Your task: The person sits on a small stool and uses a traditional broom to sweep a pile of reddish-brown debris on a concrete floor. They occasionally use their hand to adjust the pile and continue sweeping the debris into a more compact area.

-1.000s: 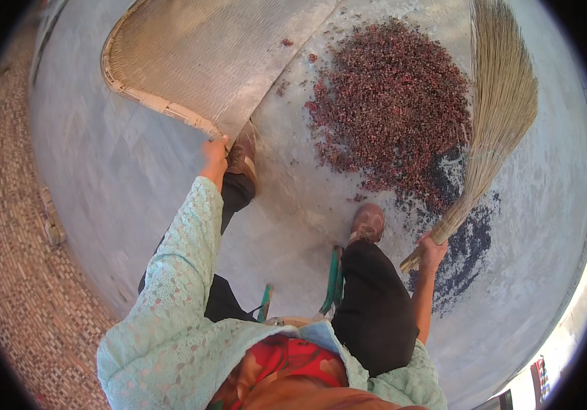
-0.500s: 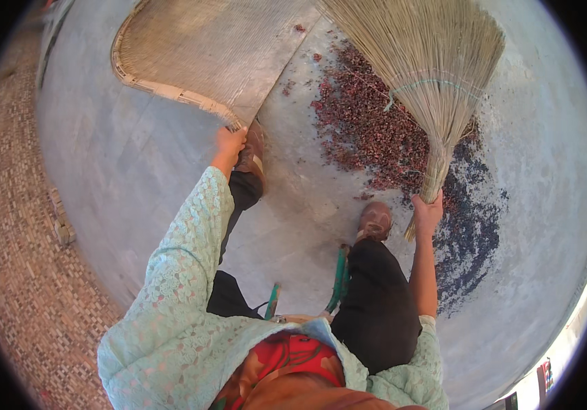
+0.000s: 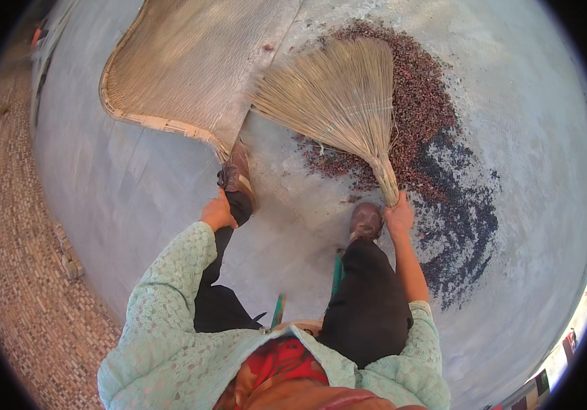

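Note:
My right hand (image 3: 398, 213) is closed round the handle of a straw broom (image 3: 341, 102), whose fanned bristles spread toward the far left. Beneath and beside the broom lies a heap of dark red, berry-like bits (image 3: 426, 102) on the concrete. My left hand (image 3: 219, 212) rests against my dark trouser leg, with its fingers apart and nothing seen in them. A woven winnowing tray (image 3: 170, 68) with a pale bound rim lies beyond it. The near corner of the tray meets my left shoe (image 3: 240, 174). Bristle tips reach the right edge of the tray.
Small black bits (image 3: 460, 239) are scattered over the concrete floor (image 3: 539, 171) on the right. My right shoe (image 3: 366, 222) stands near the heap. Green legs of a low seat (image 3: 338, 273) show between my legs. Brick-patterned ground (image 3: 34, 260) runs along the left.
My left hand has let go of the tray's corner and drawn back to my leg. My right hand has swung the broom leftward across the heap, to the tray's edge.

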### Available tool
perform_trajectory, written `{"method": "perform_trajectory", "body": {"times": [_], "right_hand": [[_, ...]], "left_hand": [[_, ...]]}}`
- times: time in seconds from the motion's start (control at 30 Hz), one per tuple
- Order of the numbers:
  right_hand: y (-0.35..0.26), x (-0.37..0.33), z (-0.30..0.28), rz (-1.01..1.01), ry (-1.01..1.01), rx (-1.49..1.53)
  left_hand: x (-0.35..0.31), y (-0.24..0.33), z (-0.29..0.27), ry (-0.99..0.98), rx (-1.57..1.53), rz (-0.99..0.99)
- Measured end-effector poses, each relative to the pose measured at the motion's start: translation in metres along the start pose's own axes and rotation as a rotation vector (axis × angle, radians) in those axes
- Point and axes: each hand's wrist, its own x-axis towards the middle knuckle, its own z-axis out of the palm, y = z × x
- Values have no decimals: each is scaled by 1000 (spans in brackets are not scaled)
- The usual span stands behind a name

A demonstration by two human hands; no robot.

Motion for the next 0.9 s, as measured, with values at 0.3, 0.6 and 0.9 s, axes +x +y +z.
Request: {"method": "perform_trajectory", "body": {"times": [0.3,0.6,0.9], "right_hand": [[-13,-17,-15,-124,50,226],[-9,-6,-10,-45,27,49],[-2,17,-7,-2,39,-10]], "left_hand": [[11,-3,19,122,-6,-49],[8,2,21,162,40,-102],[6,5,21,167,62,-117]]}}
